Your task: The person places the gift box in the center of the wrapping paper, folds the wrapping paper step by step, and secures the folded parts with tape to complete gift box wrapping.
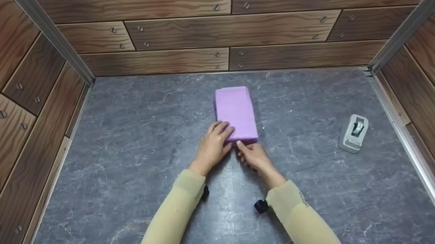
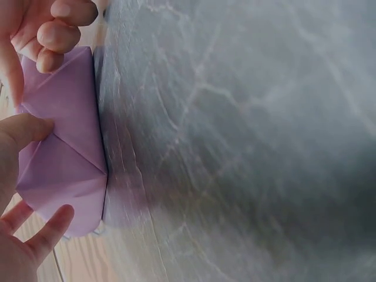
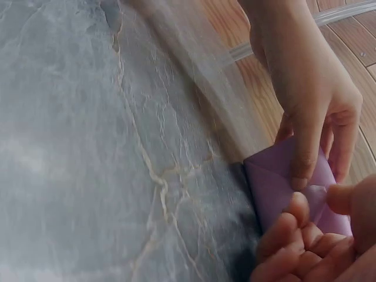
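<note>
A box wrapped in purple paper [image 1: 235, 110] lies flat on the grey marbled surface. My left hand [image 1: 211, 146] rests at its near left corner, fingers spread over the top and side. Its thumb presses the folded flaps at the near end, as the left wrist view shows. At that same end my right hand [image 1: 256, 157] has its fingers curled. Between its thumb and index finger, in the right wrist view, shows a small shiny translucent piece of tape [image 3: 317, 194] against the purple end. Triangular folds meet across that end.
To the right stands a grey tape dispenser [image 1: 353, 134] with a roll of clear tape in it. Wood-patterned panels [image 1: 231, 30] enclose the surface at the back and both sides, with metal edging [image 1: 416, 156] along the right.
</note>
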Available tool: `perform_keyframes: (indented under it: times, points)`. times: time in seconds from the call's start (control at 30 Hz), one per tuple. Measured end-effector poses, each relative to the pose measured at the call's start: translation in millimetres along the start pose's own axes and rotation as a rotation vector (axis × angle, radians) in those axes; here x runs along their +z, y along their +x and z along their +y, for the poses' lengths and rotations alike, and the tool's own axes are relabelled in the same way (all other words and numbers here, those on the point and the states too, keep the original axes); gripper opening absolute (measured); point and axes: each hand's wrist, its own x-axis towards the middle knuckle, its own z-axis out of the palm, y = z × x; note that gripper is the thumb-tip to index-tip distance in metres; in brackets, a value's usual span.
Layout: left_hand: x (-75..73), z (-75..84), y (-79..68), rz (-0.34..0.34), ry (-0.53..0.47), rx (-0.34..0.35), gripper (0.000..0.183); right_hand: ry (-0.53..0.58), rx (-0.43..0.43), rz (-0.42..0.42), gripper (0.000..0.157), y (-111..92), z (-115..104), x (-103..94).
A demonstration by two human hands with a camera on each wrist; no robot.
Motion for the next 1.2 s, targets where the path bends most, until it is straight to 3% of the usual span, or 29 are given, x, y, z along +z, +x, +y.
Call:
perform_keyframes:
  times: [0.3, 0.53, 0.97, 1.2]
  points:
    - [1.5, -0.9, 0.9, 0.006, -0.019, 0.004, 0.045, -0.063, -0.110, -0.011, 0.031, -8, -2, -13.4]
    - [0.8, -0.5, 0.7, 0.006, -0.017, 0.008, 0.046, -0.038, -0.198, 0.029, 0.019, -5, 2, -9.5]
    - [-0.2, -0.2, 0.6, -0.009, -0.014, -0.003, 0.047, -0.010, -0.121, 0.056, 0.019, -3, 7, -1.6]
    - [-0.1, -0.5, 0.6, -0.007, -0.014, 0.002, 0.045, 0.075, -0.164, 0.021, 0.020, -5, 5, -0.8]
